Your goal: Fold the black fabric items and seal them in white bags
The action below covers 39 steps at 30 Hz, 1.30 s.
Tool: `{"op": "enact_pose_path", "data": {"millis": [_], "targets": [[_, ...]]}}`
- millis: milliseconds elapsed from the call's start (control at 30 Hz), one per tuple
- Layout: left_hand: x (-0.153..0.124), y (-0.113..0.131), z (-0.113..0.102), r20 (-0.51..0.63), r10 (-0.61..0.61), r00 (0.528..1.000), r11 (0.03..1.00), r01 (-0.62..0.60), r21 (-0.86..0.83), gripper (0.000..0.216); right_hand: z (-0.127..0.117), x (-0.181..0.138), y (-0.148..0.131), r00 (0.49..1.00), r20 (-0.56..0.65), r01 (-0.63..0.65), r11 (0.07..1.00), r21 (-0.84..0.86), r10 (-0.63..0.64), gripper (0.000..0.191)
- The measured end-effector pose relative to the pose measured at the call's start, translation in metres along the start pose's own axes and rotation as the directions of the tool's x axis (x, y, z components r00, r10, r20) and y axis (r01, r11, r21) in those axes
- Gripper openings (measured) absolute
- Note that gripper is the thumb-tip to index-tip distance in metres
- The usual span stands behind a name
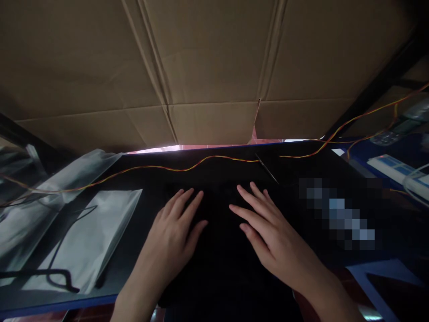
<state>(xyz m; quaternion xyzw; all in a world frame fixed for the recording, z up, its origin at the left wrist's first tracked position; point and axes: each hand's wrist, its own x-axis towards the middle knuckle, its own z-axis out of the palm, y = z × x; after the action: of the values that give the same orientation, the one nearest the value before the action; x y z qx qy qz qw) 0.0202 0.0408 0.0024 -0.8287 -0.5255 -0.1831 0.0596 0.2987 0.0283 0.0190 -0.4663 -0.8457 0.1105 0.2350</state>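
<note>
My left hand (176,223) lies palm down with fingers stretched out, over the dark surface of the black table (214,179). Opposite it, my right hand (268,232) is also palm down, its fingers spread apart. Neither hand holds anything that I can see. Whether a dark thing lies under them cannot be made out in the gloom. A thin pointed dark item with a pale edge (267,169) rests just beyond my right fingertips. To the left of my left hand lies a flat white plastic bag (97,223).
A red and yellow twisted wire (161,168) runs across the table's back. Cardboard (214,58) stands behind it. Clear plastic wrapping (80,174) and a black cable (63,241) are at left. At right are a white and blue power strip (402,172) and a clear bottle (389,136).
</note>
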Motion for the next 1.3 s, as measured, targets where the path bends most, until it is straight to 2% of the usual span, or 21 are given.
{"op": "enact_pose_path", "data": {"millis": [67, 167, 267, 333, 433, 533, 600, 633, 733, 833, 1067, 1200, 1300], "targets": [[-0.008, 0.001, 0.012, 0.040, 0.038, 0.998, 0.999, -0.039, 0.018, 0.064, 0.013, 0.001, -0.002, 1.000, -0.012, -0.028, 0.996, -0.090, 0.027, 0.056], [-0.019, -0.003, 0.023, 0.075, 0.022, 0.997, 0.998, -0.027, 0.064, 0.072, 0.029, -0.002, 0.007, 0.992, 0.026, -0.119, 0.978, -0.170, 0.125, 0.079], [-0.024, -0.007, 0.023, 0.077, 0.016, 0.997, 0.996, -0.022, 0.082, 0.077, 0.033, -0.008, 0.017, 0.987, 0.042, -0.144, 0.971, -0.191, 0.154, 0.084], [-0.024, -0.007, 0.020, 0.062, 0.029, 0.998, 0.996, -0.034, 0.078, 0.078, 0.029, -0.009, 0.019, 0.989, 0.023, -0.142, 0.973, -0.182, 0.149, 0.081], [-0.021, -0.004, 0.014, 0.055, 0.046, 0.997, 0.997, -0.049, 0.063, 0.080, 0.021, -0.005, 0.017, 0.986, -0.106, -0.143, 0.978, -0.155, 0.128, 0.056], [-0.013, -0.002, 0.009, 0.093, 0.040, 0.995, 0.998, -0.044, 0.042, 0.072, 0.014, 0.003, 0.016, 0.976, -0.216, -0.053, 0.986, -0.158, 0.018, 0.042], [-0.008, -0.005, 0.007, 0.119, 0.041, 0.992, 0.998, -0.045, 0.033, 0.067, 0.013, 0.007, 0.020, 0.985, -0.175, -0.020, 0.983, -0.180, -0.012, 0.046], [-0.006, -0.007, 0.008, 0.128, 0.041, 0.991, 0.998, -0.046, 0.036, 0.065, 0.013, 0.009, 0.023, 0.991, -0.130, -0.040, 0.981, -0.189, 0.015, 0.050], [-0.004, -0.016, 0.014, 0.138, 0.001, 0.990, 0.997, -0.011, 0.071, 0.067, 0.019, 0.008, 0.036, 0.984, 0.009, -0.172, 0.966, -0.195, 0.177, 0.063], [-0.009, -0.023, 0.022, 0.124, -0.062, 0.990, 0.994, 0.049, 0.100, 0.070, 0.022, 0.005, 0.045, 0.959, 0.079, -0.255, 0.951, -0.174, 0.272, 0.068], [-0.013, -0.023, 0.024, 0.120, -0.093, 0.988, 0.992, 0.082, 0.096, 0.070, 0.020, 0.004, 0.049, 0.951, 0.102, -0.278, 0.952, -0.131, 0.291, 0.067], [-0.013, -0.020, 0.022, 0.113, -0.098, 0.989, 0.992, 0.088, 0.089, 0.071, 0.019, 0.003, 0.046, 0.956, 0.084, -0.271, 0.955, -0.123, 0.282, 0.067], [-0.006, -0.018, 0.014, 0.107, -0.086, 0.990, 0.993, 0.077, 0.085, 0.066, 0.013, 0.004, 0.045, 0.969, 0.033, -0.239, 0.967, -0.086, 0.243, 0.059]]}}
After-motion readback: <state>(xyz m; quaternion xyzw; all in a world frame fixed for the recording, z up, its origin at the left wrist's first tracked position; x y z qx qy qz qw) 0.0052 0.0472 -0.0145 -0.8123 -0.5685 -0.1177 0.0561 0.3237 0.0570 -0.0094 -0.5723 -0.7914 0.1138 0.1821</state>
